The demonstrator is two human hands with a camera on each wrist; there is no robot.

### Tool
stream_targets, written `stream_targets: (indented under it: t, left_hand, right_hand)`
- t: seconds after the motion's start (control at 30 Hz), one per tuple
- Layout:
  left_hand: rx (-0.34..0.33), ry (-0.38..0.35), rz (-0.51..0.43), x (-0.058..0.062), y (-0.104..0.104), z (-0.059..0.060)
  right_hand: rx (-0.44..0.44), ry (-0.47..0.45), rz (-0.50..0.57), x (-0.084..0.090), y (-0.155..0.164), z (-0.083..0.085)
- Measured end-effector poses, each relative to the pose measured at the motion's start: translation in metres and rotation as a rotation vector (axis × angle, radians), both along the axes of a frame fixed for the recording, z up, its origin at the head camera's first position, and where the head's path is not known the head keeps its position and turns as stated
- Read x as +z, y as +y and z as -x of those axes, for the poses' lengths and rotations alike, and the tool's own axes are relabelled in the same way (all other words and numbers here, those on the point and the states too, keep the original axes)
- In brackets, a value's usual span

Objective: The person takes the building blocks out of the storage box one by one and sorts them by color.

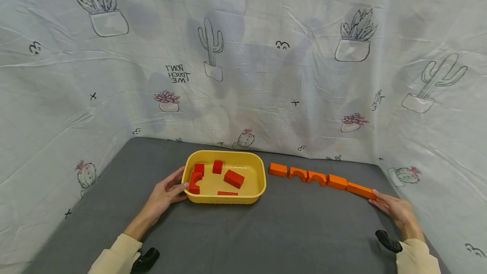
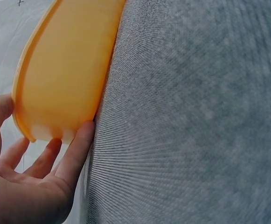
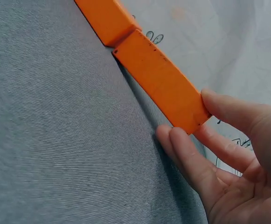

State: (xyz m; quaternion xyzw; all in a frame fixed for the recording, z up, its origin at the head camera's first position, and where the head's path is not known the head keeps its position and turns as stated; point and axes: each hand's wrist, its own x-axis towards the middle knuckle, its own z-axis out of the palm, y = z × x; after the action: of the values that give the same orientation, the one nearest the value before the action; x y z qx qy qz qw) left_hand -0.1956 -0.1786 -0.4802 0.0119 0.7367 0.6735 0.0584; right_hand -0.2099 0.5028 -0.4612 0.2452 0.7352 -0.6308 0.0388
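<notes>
My left hand (image 1: 164, 195) holds the left end of a yellow plastic bin (image 1: 228, 199), with thumb and fingers spread around that end. In the left wrist view the fingertips meet the bin's end wall (image 2: 63, 79), low by the table. Inside the bin lie several red blocks, including a rectangular one (image 1: 233, 179) and an arched one (image 1: 195, 183). On the right, my right hand (image 1: 397, 212) pinches the outer end of a long flat orange block (image 1: 359, 190) between thumb and fingers. Its other end meets an orange rectangular block (image 1: 337, 182) in a row.
Farther left in the row stand two orange arch blocks (image 1: 316, 178) (image 1: 297, 173) and another orange rectangular block (image 1: 278, 169), just right of the bin. A dark grey cloth (image 1: 266, 236) covers the table. White sheeting (image 1: 251, 75) with cactus drawings hangs behind and at both sides.
</notes>
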Motion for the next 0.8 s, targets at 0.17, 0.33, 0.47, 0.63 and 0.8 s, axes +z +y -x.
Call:
stream_targets:
  t: [0.17,0.33,0.47,0.63,0.8]
  left_hand:
    - [-0.005,-0.003,-0.007,0.001,0.001,0.0]
    - [-0.011,0.006,-0.005,0.0,0.001,0.001]
    - [-0.008,0.008,0.003,-0.001,0.001,0.003]
    - [-0.006,-0.002,0.01,-0.001,0.001,0.002]
    - [0.002,-0.005,0.013,-0.001,0.0,0.003]
  right_hand:
    - [0.003,-0.031,-0.111,0.003,0.001,0.004]
    - [0.037,-0.043,-0.162,0.007,0.001,0.005]
    - [0.048,-0.072,-0.201,0.004,0.005,0.007]
    - [0.097,-0.095,-0.261,-0.005,0.009,0.01]
    - [0.072,-0.074,-0.317,-0.011,0.006,0.012]
